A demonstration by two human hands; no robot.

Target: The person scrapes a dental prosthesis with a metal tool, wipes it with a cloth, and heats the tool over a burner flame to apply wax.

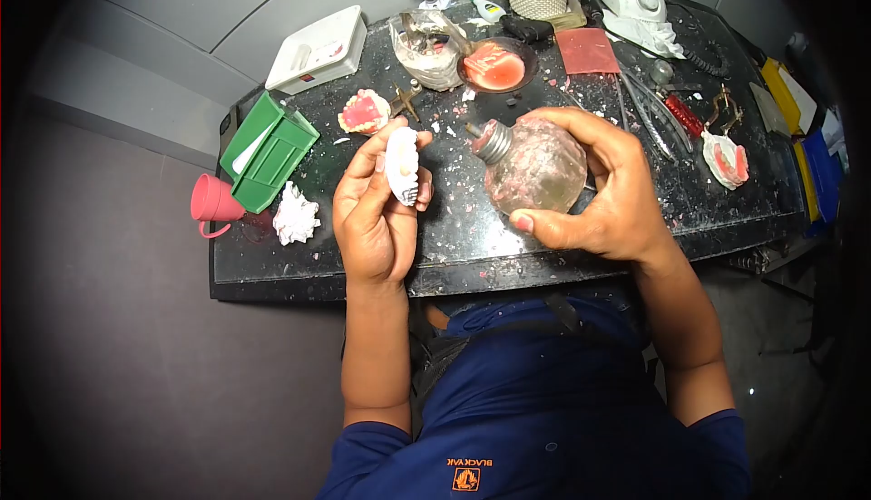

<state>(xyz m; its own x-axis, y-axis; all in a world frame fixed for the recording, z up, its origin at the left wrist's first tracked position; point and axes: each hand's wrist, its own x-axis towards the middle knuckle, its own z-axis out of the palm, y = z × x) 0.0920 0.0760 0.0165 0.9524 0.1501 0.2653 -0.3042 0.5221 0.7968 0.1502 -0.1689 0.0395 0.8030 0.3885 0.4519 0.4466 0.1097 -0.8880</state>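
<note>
Upright between the fingers and thumb of my left hand (376,214) is a white dental cast (402,169), held over the front part of the black table. My right hand (603,187) is wrapped round a rounded glass spirit lamp (542,166), smeared with pink. The lamp is tilted, its metal neck and wick pointing left towards the cast, with a gap between them. No flame can be made out. Just behind my left hand sits a pink and cream denture model (364,112).
Behind are a plastic bag (426,57), a dish of pink wax (494,66), a pink wax sheet (587,51) and a white box (318,51). A green bin (272,157) and pink mug (214,199) stand left. Tools (649,119) and another model (725,160) lie right.
</note>
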